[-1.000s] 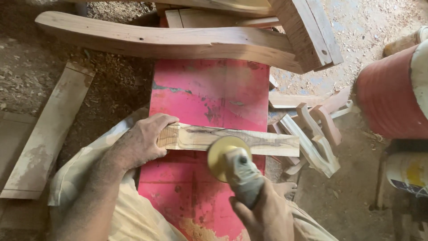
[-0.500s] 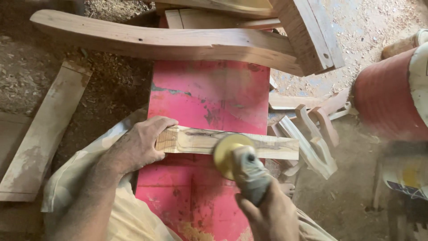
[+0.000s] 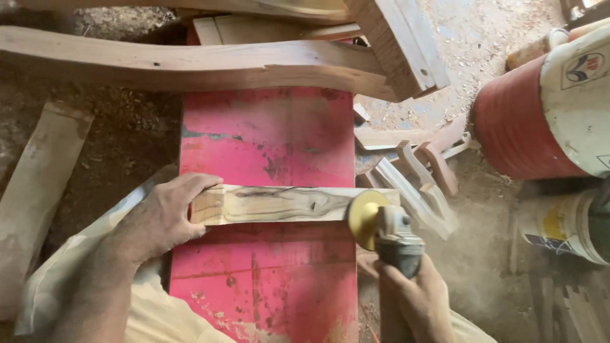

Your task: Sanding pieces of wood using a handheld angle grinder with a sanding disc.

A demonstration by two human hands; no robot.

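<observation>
Wood piece: pale, flat rectangular strip of timber with a dark streaked grain (image 3: pixel 286 204), lying crosswise on the tabletop, its right end at the tabletop's right edge.
Tabletop: worn red-painted panel with scuffed, flaking patches (image 3: pixel 267 133), bearing the strip across its middle.
Left hand (image 3: pixel 162 216): fingers curled over the strip's left end, pressing it flat; closed in a firm hold on the wood.
Right hand (image 3: pixel 413 295): wrapped tight around the grey body of a handheld angle grinder (image 3: pixel 394 238).
Sanding disc: round yellow pad (image 3: pixel 363 218) on the grinder's head, set against the right end of the strip, at its near edge.
Progress, as judged: the strip's upper face looks smooth and even along most of its length, with the grain showing clearly; the disc stands at the far right end, so this face seems nearly covered. The left end under the fingers appears rougher and unreached. Other faces cannot be seen.
Curved beam: long bowed length of brown timber (image 3: pixel 190 63), lying across the far edge of the tabletop, well apart from the strip.
Shaped offcuts: small heap of pale and reddish cut wooden parts (image 3: pixel 419 174) on the floor just right of the tabletop.
Drum: red ribbed metal barrel with a white patch (image 3: pixel 527 127), standing at right.
Bucket: white and yellow pail (image 3: pixel 565 225), near the drum's base.
Floor: earth strewn with sawdust and shavings (image 3: pixel 470 38).
</observation>
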